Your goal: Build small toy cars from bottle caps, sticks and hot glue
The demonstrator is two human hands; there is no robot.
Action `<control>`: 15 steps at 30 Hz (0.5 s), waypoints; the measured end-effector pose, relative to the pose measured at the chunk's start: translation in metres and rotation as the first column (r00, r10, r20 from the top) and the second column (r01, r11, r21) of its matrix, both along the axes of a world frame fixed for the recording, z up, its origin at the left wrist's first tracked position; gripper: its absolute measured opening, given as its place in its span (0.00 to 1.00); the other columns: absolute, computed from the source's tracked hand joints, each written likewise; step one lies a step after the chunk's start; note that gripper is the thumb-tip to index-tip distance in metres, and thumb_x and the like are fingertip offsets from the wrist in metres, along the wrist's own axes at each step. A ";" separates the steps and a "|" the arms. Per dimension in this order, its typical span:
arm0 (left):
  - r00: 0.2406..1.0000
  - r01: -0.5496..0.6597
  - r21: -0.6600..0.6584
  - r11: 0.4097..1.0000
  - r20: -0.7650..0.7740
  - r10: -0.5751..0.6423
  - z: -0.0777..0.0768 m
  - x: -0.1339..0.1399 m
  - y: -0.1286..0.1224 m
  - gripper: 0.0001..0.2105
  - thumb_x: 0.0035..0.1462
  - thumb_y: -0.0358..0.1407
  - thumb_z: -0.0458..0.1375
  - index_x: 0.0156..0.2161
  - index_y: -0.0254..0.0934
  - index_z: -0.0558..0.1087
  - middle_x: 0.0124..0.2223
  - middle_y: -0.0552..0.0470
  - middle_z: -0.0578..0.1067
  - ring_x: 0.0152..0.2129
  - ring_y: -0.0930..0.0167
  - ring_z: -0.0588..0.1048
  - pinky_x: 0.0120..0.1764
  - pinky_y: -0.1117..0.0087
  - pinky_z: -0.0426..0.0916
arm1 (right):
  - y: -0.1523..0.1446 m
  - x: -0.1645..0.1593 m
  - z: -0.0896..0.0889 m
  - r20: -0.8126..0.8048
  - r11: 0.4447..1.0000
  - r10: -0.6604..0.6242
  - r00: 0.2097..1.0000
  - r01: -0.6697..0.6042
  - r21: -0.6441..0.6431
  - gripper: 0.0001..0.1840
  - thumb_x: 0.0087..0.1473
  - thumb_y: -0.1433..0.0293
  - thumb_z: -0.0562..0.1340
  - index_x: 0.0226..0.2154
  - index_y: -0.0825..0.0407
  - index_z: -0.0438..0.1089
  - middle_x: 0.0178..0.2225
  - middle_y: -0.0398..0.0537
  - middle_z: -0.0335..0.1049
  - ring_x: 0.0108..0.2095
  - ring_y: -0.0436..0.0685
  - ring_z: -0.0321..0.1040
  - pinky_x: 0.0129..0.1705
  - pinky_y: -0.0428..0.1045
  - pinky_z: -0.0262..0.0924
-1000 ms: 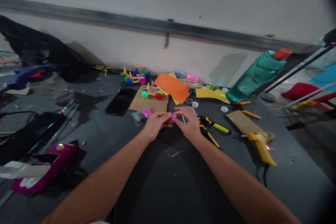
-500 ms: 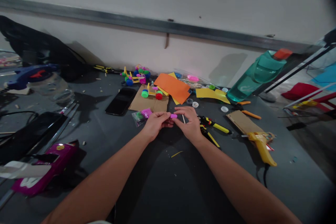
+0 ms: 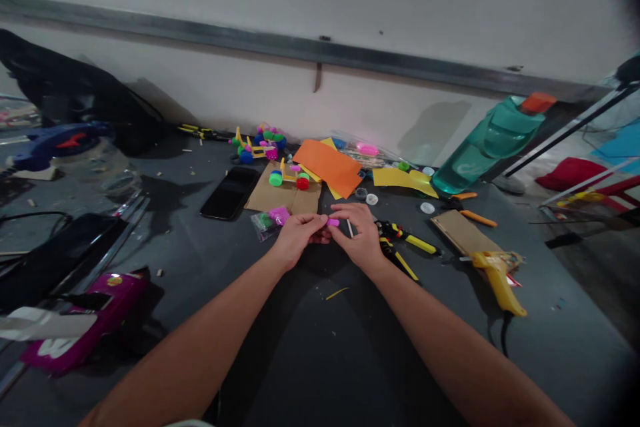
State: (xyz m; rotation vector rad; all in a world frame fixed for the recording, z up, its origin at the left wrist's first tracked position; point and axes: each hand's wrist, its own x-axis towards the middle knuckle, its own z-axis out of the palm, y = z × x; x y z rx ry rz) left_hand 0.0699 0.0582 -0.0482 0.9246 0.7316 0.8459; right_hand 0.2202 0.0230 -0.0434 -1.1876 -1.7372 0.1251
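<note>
A small pink-purple piece that looks like modelling clay [image 3: 333, 221] is between my two hands, above the near middle of the table. My left hand [image 3: 299, 235] pinches its left end with thumb and fingers. From the other side my right hand [image 3: 361, 235] has its thumb against the piece, the fingers curved over it. A short white stick [image 3: 350, 227] shows beside the right palm; whether the hand touches it I cannot tell. Left of my left hand lies a clear bag [image 3: 265, 225] with pink and green lumps. Behind it a small toy car [image 3: 289, 177] stands on cardboard [image 3: 257, 195].
A black phone [image 3: 231, 193] lies left of the cardboard. Orange paper [image 3: 330, 167] and yellow paper [image 3: 400, 178] are behind my hands. To the right are yellow-black pliers [image 3: 417, 241], a yellow glue gun [image 3: 500, 283] and a green bottle [image 3: 485, 147]. A purple box [image 3: 95, 320] sits left.
The pink-purple piece has shifted very slightly, and a bit less of it shows between my fingers. Both hands stay in almost the same place.
</note>
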 end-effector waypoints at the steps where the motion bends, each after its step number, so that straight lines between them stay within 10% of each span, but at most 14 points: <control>1: 1.000 0.004 0.004 1.000 -0.004 -0.004 0.000 0.000 0.000 0.11 0.47 0.39 0.63 0.31 0.31 0.77 0.25 0.50 0.75 0.23 0.74 0.72 0.30 0.71 0.70 | 0.000 0.000 0.000 0.001 1.000 0.001 1.000 -0.001 -0.005 0.06 0.49 0.70 0.61 0.33 0.47 0.70 0.40 0.46 0.72 0.43 0.57 0.66 0.48 0.58 0.57; 15: 1.000 -0.002 0.019 1.000 -0.019 0.003 0.000 0.000 -0.001 0.11 0.46 0.39 0.64 0.31 0.31 0.77 0.24 0.51 0.74 0.21 0.76 0.71 0.30 0.72 0.69 | 0.000 0.000 -0.001 -0.005 1.000 0.011 1.000 -0.011 -0.019 0.08 0.48 0.68 0.63 0.35 0.47 0.69 0.41 0.46 0.72 0.44 0.58 0.66 0.49 0.58 0.57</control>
